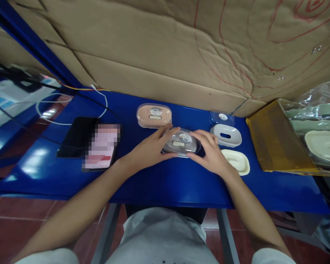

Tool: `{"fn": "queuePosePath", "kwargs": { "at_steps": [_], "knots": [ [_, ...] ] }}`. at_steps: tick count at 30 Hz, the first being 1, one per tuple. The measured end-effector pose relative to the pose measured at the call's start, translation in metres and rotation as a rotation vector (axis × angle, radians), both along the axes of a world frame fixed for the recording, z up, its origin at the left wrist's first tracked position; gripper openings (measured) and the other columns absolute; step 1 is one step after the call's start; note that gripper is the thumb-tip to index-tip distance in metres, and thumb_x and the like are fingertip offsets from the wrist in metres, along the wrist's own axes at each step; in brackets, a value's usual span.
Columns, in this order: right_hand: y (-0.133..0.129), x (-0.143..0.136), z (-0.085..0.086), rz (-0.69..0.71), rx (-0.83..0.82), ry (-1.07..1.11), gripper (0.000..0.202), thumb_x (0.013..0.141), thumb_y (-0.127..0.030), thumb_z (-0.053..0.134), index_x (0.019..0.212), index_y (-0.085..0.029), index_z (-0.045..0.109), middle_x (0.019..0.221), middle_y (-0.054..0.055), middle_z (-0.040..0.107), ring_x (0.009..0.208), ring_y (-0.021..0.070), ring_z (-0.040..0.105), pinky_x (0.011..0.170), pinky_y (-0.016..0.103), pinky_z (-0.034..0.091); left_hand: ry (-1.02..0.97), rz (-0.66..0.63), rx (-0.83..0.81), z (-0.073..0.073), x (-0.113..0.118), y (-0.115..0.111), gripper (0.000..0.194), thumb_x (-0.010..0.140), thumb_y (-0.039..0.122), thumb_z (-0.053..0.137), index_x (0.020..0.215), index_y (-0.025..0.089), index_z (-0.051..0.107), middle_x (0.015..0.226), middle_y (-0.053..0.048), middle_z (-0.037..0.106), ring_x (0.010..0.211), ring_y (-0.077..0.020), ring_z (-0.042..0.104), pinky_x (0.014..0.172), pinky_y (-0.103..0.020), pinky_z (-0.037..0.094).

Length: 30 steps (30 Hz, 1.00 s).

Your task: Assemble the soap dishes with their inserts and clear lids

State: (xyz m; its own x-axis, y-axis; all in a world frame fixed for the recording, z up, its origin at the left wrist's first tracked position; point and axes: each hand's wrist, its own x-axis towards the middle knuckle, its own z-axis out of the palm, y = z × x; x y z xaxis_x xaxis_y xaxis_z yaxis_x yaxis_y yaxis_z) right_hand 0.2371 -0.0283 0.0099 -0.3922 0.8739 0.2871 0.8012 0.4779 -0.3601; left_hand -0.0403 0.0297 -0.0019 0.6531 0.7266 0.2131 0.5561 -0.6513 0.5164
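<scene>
Between my two hands is a grey oval soap box [176, 146] under a clear lid that bears a round sticker. My left hand [157, 146] grips its left end, thumb along the near side. My right hand [209, 150] holds the right end with the fingers over the lid's edge. Behind my left hand stands a pink soap box [148, 116] with a clear lid and the same kind of sticker. Right of my right hand lie a loose clear lid [217, 118], a white slotted tray [236, 137] and a cream oval dish [244, 165], partly covered by my hand.
A phone [101, 146] with a blurred screen overlaps a black tablet-like slab [75, 137] at the left. White and black cables cross there. On the right, a cardboard box [280, 143] holds green and cream parts. A cardboard wall [143, 58] borders the blue table [170, 183].
</scene>
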Motion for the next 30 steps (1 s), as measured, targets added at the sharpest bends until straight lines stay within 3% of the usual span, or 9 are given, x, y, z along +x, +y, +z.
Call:
{"fn": "queuePosePath", "kwargs": {
  "at_steps": [3,8,20,30],
  "knots": [
    [-0.0005,-0.0021,0.0001,-0.002,-0.013,0.001,0.068,0.106,-0.062,0.058,0.162,-0.027,0.043,0.155,0.018,0.057,0.146,0.038,0.053,0.117,0.057,0.039,-0.023,-0.025,-0.048,-0.0033,-0.0025,0.0022,0.086,0.099,0.06,0.074,0.168,0.028,0.034,0.173,-0.016,0.04,0.158,-0.0354,0.047,0.127,-0.05,0.045],
    [-0.0019,-0.0053,-0.0018,0.02,-0.012,-0.046,0.063,0.107,-0.06,0.059,0.158,-0.025,0.049,0.156,0.019,0.058,0.147,0.036,0.054,0.118,0.055,0.039,-0.032,-0.056,-0.047,-0.007,-0.0049,0.0052,0.085,0.099,0.066,0.071,0.166,0.023,0.04,0.17,-0.018,0.043,0.156,-0.0345,0.048,0.128,-0.049,0.043],
    [-0.0046,-0.0053,0.0011,0.071,0.037,-0.096,0.059,0.103,-0.052,0.07,0.153,-0.025,0.056,0.155,0.019,0.058,0.144,0.0376,0.056,0.116,0.058,0.044,0.054,-0.086,-0.012,-0.0081,-0.0097,0.005,0.086,0.099,0.051,0.075,0.171,0.026,0.034,0.175,-0.017,0.037,0.158,-0.0373,0.046,0.129,-0.055,0.044],
    [-0.0033,0.0017,0.0039,0.117,-0.036,-0.085,0.075,0.099,-0.048,0.077,0.163,-0.027,0.045,0.158,0.017,0.055,0.149,0.0369,0.052,0.122,0.058,0.048,0.069,-0.125,0.071,-0.0057,-0.0076,0.0038,0.078,0.101,0.049,0.074,0.168,0.027,0.04,0.174,-0.02,0.037,0.161,-0.0398,0.039,0.128,-0.062,0.04]
  ]
}}
